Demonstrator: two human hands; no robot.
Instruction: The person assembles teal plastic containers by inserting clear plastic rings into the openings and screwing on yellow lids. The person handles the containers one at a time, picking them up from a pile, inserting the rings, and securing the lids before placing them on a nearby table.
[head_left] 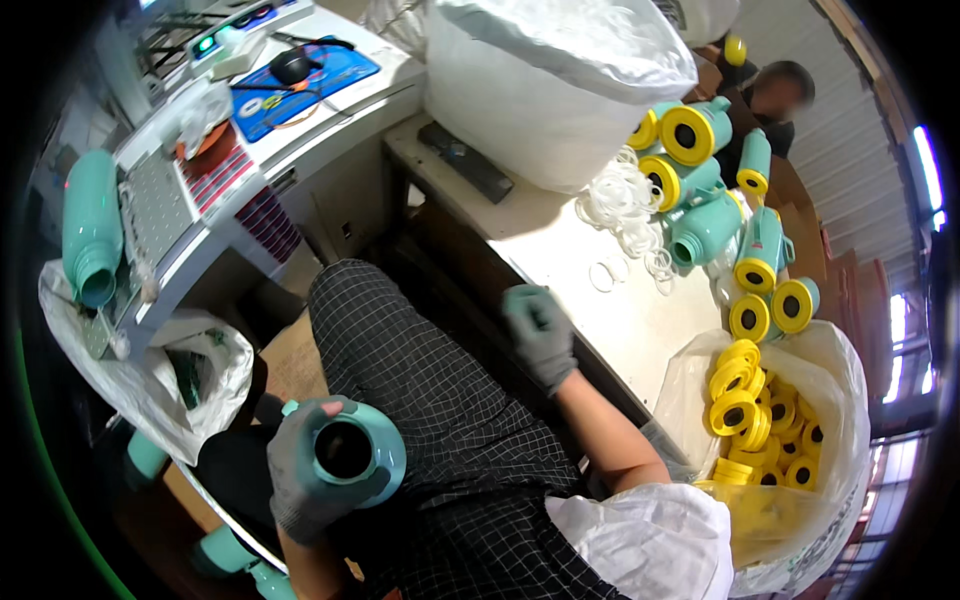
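Observation:
In my left hand (298,468), which wears a grey glove, is a teal bottle shell (385,455), its dark round opening facing up. It is held above my left thigh, with the fingers wrapped round its side. My right hand (540,335), gloved in grey with greenish fingers, is beside the near edge of the white worktable (580,320). Its fingers are curled in, and whatever they may hold is hidden. Past it on the table lie loose white rings (607,272) and a heap of more white rings (625,205).
Teal jugs with yellow bases (710,225) crowd the table's far right. A bag of yellow ring-shaped parts (735,410) stands at right, a large white sack (540,90) at the back. Leftward, another teal bottle (92,215) lies by a machine bench (340,115). Someone sits behind the jugs.

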